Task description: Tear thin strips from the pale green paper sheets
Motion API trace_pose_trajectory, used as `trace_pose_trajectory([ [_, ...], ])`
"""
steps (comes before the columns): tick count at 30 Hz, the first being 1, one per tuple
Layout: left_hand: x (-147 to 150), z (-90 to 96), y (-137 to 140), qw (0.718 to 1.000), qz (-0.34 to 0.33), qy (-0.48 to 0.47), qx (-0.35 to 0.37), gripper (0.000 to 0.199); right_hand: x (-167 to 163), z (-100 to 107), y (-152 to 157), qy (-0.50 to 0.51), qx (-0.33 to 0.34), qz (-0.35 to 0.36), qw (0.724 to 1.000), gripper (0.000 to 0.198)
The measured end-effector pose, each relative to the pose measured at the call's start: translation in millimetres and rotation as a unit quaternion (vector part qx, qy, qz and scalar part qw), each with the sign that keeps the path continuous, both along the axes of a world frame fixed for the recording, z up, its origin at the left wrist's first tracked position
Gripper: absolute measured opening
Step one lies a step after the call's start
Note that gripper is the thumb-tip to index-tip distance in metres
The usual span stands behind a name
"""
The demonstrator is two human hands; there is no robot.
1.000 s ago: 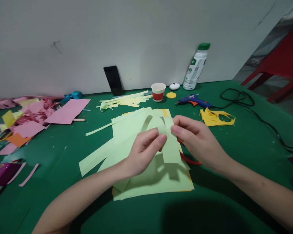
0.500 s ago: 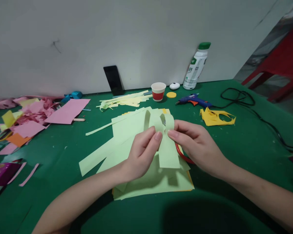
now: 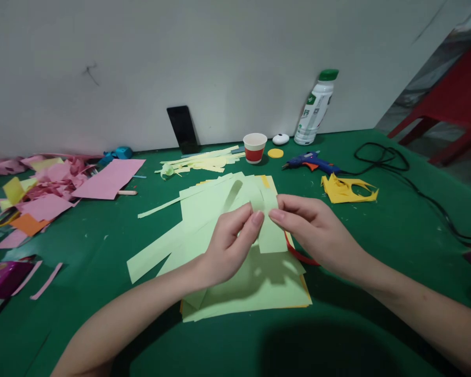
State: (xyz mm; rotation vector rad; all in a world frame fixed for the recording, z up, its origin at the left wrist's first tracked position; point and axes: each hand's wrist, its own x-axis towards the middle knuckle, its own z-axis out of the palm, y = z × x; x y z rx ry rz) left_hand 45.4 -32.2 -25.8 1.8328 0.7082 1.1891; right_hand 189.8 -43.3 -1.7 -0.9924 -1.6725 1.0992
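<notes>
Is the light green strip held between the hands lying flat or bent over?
Bent over. The light green strip arches up from the paper pile, pinched by the left hand and right hand.

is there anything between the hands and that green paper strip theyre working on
Nothing visible. The left hand and the right hand both pinch the light green paper strip directly with their fingertips, above the stack of green sheets. The red-handled scissors lie partly under the right hand, not between.
</notes>
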Motion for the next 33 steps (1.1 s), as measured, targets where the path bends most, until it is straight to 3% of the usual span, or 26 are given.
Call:
trace_pose_trajectory([
  [5, 3.1, -1.1, -2.1, 0.999, 0.046, -0.006, -0.010, 0.036, -3.6, -3.9, -2.0, 0.010, -0.002, -0.033, 0.999, 0.028],
  [9, 2.0, -1.8, 1.1, 0.998, 0.062, -0.016, -0.013, 0.037, -3.9, -2.5, -1.6, 0.035, -0.024, -0.001, 0.999, 0.024],
  [16, -1.6, -0.1, 3.4, 1.000, -0.019, 0.002, 0.019, 0.035, -1.7, -1.6, 0.9, 0.049, -0.063, 0.012, 0.997, 0.025],
  [19, -0.2, -0.4, 0.7, 0.999, 0.004, 0.005, 0.037, 0.035, -3.1, -4.0, -0.5, 0.034, -0.055, 0.014, 0.998, 0.030],
  [26, 1.9, -5.8, -1.0, 0.998, 0.056, -0.003, -0.014, 0.036, -9.9, -6.3, -3.6, 0.036, -0.015, -0.019, 0.999, 0.029],
  [33, 0.6, -5.3, 2.3, 0.999, 0.012, -0.030, -0.008, 0.035, -6.2, -5.1, -2.9, 0.032, -0.029, 0.002, 0.999, 0.028],
])
